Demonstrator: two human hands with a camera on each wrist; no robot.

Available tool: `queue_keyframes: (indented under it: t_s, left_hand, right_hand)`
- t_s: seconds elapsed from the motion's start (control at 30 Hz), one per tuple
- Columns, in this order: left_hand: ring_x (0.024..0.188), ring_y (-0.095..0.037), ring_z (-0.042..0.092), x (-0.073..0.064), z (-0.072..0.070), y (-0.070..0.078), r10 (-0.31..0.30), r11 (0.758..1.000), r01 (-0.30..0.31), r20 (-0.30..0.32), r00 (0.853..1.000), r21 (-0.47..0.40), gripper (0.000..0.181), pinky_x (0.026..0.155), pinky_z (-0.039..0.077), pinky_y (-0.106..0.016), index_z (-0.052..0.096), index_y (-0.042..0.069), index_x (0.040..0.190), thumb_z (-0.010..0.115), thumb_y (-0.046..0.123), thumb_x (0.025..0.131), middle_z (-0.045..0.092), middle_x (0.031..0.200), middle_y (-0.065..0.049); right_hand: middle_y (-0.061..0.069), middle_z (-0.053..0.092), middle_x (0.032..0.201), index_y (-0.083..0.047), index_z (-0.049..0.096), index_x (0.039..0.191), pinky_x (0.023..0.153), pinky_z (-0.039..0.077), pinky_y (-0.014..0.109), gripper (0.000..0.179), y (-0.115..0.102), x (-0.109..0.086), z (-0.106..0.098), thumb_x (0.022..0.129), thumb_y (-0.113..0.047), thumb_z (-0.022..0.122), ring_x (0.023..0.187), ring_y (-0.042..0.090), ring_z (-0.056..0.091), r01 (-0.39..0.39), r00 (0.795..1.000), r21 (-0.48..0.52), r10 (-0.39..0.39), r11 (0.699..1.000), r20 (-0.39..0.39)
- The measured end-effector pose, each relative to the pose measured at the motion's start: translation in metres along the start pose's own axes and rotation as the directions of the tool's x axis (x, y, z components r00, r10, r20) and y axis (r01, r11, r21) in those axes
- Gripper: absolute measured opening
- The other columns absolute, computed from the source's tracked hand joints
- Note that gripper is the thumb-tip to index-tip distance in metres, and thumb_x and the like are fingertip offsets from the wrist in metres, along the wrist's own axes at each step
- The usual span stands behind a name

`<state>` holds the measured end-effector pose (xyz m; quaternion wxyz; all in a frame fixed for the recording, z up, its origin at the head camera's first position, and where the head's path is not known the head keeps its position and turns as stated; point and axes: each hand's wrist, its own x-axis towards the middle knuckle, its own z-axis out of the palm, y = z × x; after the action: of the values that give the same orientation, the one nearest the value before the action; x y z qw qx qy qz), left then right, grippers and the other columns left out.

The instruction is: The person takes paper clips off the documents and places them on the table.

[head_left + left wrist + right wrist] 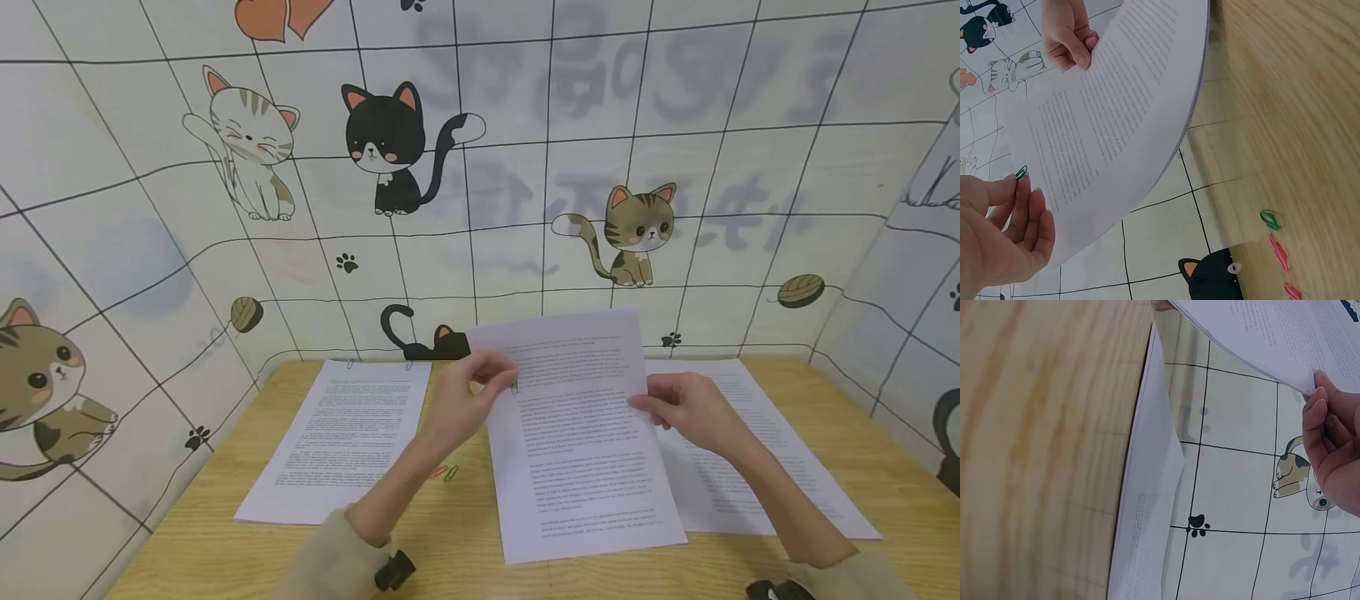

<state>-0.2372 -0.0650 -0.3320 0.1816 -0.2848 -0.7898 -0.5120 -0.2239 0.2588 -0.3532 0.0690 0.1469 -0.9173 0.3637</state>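
Your L hand [461, 396] has thumb & fingers pinching a green clip [1021, 172] right at the left edge of the printed sheets [585, 442]; can't tell if it's on the paper. Your R hand [693, 408] pinches the right edge btwn thumb & fingers, sheets tilted up over the table [450, 542], mid-scene. On the table, just left of them: another green clip [451, 473] next to pink clips [1279, 252]. Left side, a paper stack [337, 442] w/ two clips [408, 366] at its far edge; right side, a 2nd stack [723, 496], partly hidden.
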Motion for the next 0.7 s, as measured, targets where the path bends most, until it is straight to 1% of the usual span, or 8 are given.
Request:
queue_keyframes:
  t_s: [0.17, 0.3, 0.37, 0.5, 0.6, 0.7]
  left_hand:
    - [0.079, -0.010, 0.064, -0.008, -0.008, -0.007, -0.019, 1.000, 0.018, 0.033, 0.999, 0.018, 0.005, 0.080, 0.053, -0.029, 0.072, 0.007, 0.097, 0.072, 0.011, 0.094, 0.072, 0.086, 0.005]
    - [0.079, -0.008, 0.065, -0.014, -0.015, -0.012, -0.044, 0.998, 0.042, 0.054, 0.998, 0.041, 0.006, 0.081, 0.053, -0.030, 0.072, 0.008, 0.096, 0.073, 0.013, 0.094, 0.072, 0.085, 0.006]
    - [0.079, -0.008, 0.065, -0.017, -0.019, -0.013, -0.064, 0.997, 0.061, 0.059, 0.996, 0.051, 0.004, 0.081, 0.053, -0.031, 0.073, 0.010, 0.097, 0.073, 0.013, 0.094, 0.072, 0.085, 0.007]
    - [0.079, -0.009, 0.065, -0.024, -0.027, -0.018, -0.052, 0.997, 0.048, 0.054, 0.997, 0.064, 0.004, 0.079, 0.054, -0.031, 0.073, 0.011, 0.097, 0.074, 0.010, 0.093, 0.072, 0.086, 0.007]
    - [0.078, -0.009, 0.065, -0.029, -0.033, -0.021, -0.034, 0.996, 0.029, 0.052, 0.998, 0.081, 0.005, 0.078, 0.054, -0.030, 0.073, 0.010, 0.096, 0.074, 0.008, 0.092, 0.072, 0.086, 0.006]
    - [0.077, -0.009, 0.065, -0.034, -0.039, -0.024, -0.041, 0.994, 0.035, 0.062, 0.997, 0.102, 0.004, 0.078, 0.054, -0.029, 0.073, 0.009, 0.096, 0.074, 0.010, 0.093, 0.071, 0.084, 0.006]
  right_hand:
    - [-0.002, 0.063, 0.074, -0.007, 0.072, 0.099, 0.056, 0.041, 0.024, 0.009, -0.002, 0.000, 0.000, 0.095, -0.015, 0.072, 0.066, 0.015, 0.056, 0.003, 1.000, 0.001, -0.003, 1.000, 0.001]
    - [-0.001, 0.063, 0.073, -0.007, 0.072, 0.097, 0.055, 0.040, 0.024, 0.008, -0.002, 0.000, -0.001, 0.095, -0.015, 0.072, 0.065, 0.014, 0.055, 0.003, 1.000, -0.001, -0.003, 1.000, -0.002]
    - [-0.001, 0.063, 0.073, -0.007, 0.071, 0.096, 0.055, 0.040, 0.024, 0.008, -0.002, 0.000, -0.001, 0.095, -0.015, 0.072, 0.065, 0.014, 0.055, 0.005, 1.000, -0.002, -0.005, 1.000, -0.003]
    - [-0.002, 0.063, 0.073, -0.007, 0.071, 0.096, 0.055, 0.040, 0.024, 0.008, -0.001, 0.000, 0.000, 0.095, -0.015, 0.072, 0.065, 0.014, 0.055, 0.006, 1.000, -0.003, -0.006, 1.000, -0.004]
    - [-0.001, 0.064, 0.075, -0.006, 0.072, 0.099, 0.055, 0.041, 0.024, 0.011, -0.001, 0.000, 0.000, 0.095, -0.016, 0.072, 0.066, 0.015, 0.056, 0.003, 1.000, 0.003, -0.003, 1.000, -0.002]
    - [-0.001, 0.064, 0.076, -0.005, 0.072, 0.101, 0.055, 0.041, 0.024, 0.012, -0.001, 0.000, 0.000, 0.095, -0.016, 0.072, 0.066, 0.016, 0.057, -0.001, 1.000, 0.009, 0.001, 1.000, 0.000]
